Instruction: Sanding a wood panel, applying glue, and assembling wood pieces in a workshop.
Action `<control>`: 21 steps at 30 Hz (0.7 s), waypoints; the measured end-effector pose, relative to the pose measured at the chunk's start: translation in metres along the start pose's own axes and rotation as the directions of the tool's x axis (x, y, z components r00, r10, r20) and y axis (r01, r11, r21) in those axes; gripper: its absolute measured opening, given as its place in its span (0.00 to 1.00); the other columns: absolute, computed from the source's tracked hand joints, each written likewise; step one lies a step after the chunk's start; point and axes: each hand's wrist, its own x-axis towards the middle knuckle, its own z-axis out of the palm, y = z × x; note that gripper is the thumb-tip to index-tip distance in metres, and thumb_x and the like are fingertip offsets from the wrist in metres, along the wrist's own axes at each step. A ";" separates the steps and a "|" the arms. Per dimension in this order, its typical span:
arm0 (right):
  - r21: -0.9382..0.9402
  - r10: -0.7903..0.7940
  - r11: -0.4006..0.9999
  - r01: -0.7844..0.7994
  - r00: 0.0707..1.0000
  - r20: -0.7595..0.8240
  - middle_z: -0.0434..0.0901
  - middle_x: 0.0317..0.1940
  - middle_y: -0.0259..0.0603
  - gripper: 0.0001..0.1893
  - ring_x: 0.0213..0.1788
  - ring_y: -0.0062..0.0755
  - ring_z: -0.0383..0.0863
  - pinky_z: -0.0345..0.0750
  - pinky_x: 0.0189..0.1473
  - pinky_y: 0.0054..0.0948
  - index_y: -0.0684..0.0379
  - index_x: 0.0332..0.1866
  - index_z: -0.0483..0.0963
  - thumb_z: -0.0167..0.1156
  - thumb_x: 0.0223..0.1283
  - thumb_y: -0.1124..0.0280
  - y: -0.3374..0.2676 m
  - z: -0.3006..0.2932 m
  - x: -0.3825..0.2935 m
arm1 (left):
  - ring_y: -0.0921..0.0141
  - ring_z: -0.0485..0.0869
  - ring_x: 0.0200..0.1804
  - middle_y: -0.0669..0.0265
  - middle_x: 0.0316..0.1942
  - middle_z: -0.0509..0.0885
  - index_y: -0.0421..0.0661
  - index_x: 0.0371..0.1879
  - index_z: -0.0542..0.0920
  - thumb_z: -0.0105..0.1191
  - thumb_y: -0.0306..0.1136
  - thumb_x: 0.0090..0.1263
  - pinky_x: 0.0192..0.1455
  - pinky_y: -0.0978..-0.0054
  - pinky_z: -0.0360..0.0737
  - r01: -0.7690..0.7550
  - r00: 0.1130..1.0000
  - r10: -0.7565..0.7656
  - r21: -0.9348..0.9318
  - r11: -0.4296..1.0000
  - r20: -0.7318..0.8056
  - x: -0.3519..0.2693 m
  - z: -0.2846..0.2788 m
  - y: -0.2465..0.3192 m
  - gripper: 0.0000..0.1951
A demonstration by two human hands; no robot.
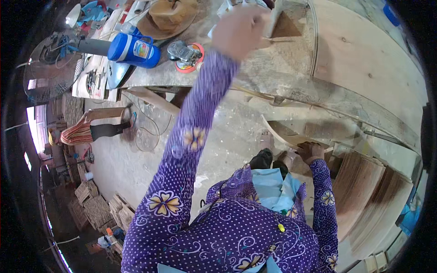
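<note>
My left hand [240, 32], blurred, reaches over the dusty workbench [259, 73], near some pale objects at the top edge; whether it holds anything is unclear. Left of it lies a power sander [182, 53] with a red-orange round pad. Low on the right, my right hand [311, 152] is closed around the edge of a curved wooden piece [285, 136], beside the bench. My right fingers lie over its rim.
A blue water jug [133, 50], a brown hat [170, 15] and a fan [51, 68] stand at the upper left. Stacked thin wooden sheets [358, 191] are at my right. Across the floor a person in a striped top [80, 131] handles a board. A hose lies on the floor.
</note>
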 end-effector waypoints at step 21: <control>-0.162 0.007 0.986 -0.027 0.993 -0.121 0.77 0.53 0.42 0.27 0.57 0.41 0.75 0.69 0.59 0.40 0.47 0.57 0.72 0.57 0.54 0.47 -0.006 0.004 -0.003 | 0.74 0.81 0.28 0.65 0.27 0.85 0.42 0.29 0.86 0.59 0.35 0.57 0.32 0.77 0.77 0.073 0.687 -0.180 0.180 0.981 0.704 0.119 0.059 -0.079 0.09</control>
